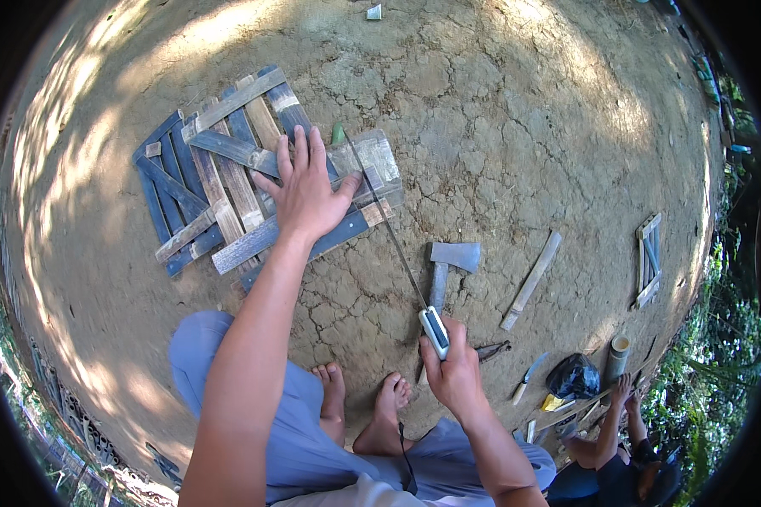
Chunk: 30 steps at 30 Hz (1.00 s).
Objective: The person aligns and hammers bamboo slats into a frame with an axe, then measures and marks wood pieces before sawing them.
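Note:
My left hand (pixel 306 193) lies with its fingers spread on a slatted wooden panel (pixel 228 221) of dark and pale strips. Its thumb points toward the panel's right end. My right hand (pixel 455 372) is wrapped around the pale and blue handle of a handsaw (pixel 402 252). The saw's thin, dark blade slants up and left across the wood ends beside my left thumb. Whether its teeth touch the wood cannot be made out. Under the panel's right end is a weathered wooden block (pixel 382 156), with a small green piece (pixel 338 133) at its far side.
An axe (pixel 457 255) lies right of the blade, and beyond it a loose wooden slat (pixel 531 280). Farther right are a small wooden frame (pixel 648 260), a knife (pixel 530 377), a black plastic bag (pixel 575 376) and a cylindrical container (pixel 617 359). Another person's hands (pixel 624 395) show at lower right.

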Tool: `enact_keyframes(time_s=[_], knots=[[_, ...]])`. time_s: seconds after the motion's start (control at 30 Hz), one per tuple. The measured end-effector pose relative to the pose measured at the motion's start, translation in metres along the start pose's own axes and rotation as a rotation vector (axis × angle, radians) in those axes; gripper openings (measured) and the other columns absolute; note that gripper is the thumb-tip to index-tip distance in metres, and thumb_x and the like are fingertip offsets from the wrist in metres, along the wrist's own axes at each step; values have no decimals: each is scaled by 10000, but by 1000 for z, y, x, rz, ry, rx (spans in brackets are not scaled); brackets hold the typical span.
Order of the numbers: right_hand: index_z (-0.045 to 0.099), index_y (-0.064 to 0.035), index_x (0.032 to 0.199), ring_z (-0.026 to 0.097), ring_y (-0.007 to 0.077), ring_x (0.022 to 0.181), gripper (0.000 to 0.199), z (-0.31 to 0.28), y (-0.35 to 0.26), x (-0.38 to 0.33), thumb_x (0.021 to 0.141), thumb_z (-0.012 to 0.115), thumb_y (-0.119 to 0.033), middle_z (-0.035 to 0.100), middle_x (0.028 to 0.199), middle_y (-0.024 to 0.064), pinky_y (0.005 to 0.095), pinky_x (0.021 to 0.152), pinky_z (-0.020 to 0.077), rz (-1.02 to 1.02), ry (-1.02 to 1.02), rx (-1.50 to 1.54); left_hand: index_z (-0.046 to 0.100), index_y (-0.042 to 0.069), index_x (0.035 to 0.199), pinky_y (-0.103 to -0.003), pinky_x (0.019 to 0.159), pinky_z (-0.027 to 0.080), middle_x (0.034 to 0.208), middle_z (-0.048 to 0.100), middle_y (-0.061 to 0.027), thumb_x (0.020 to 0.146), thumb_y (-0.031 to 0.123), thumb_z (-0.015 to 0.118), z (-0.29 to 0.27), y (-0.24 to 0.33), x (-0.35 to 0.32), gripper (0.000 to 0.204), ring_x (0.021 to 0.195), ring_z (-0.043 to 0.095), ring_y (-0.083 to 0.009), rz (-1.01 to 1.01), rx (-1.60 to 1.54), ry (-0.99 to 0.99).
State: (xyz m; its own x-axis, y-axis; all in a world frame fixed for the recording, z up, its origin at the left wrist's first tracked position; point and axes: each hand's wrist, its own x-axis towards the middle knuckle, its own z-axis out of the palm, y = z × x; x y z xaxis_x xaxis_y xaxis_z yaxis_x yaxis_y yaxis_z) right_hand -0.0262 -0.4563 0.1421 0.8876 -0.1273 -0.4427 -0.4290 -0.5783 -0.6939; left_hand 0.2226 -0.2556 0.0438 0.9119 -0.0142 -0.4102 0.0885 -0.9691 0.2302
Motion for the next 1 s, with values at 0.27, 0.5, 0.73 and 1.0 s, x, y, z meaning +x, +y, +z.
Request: enact_keyframes(time_s=[0.27, 0.5, 0.73, 1.0], knots=[[508, -32, 1300, 712, 486, 816, 361, 1, -12, 15, 992, 677, -112, 707, 900, 251, 489, 658, 556, 66, -33, -38, 147, 146, 1680, -773, 1186, -16, 1758, 113, -96, 942, 601, 627, 1, -1, 2, 991, 1623, 22, -307, 7, 13, 21], [511, -58, 1309, 709, 503, 870, 394, -8, -5, -8, 977, 698, -157, 715, 900, 287, 526, 693, 565, 33, 13, -27, 188, 127, 1672, -791, 1177, -36, 1752, 133, -112, 937, 573, 643, 1, 1, -1, 973, 1620, 31, -326, 18, -43, 30], [511, -54, 1295, 712, 441, 775, 365, -4, 12, -11, 986, 685, -143, 693, 850, 235, 476, 669, 541, 64, 27, 5, 176, 136, 1675, -788, 1179, -47, 1754, 118, -107, 953, 582, 615, -4, 3, 0, 955, 1622, 19, -312, 20, -32, 10], [589, -49, 1257, 737, 414, 816, 347, -28, 21, -29, 951, 720, -142, 726, 884, 210, 445, 709, 570, 183, -142, 67, 158, 143, 1679, -774, 1190, -54, 1755, 117, -103, 964, 594, 588, -9, 4, -3, 949, 1622, 23, -310, 2, -44, -14]])
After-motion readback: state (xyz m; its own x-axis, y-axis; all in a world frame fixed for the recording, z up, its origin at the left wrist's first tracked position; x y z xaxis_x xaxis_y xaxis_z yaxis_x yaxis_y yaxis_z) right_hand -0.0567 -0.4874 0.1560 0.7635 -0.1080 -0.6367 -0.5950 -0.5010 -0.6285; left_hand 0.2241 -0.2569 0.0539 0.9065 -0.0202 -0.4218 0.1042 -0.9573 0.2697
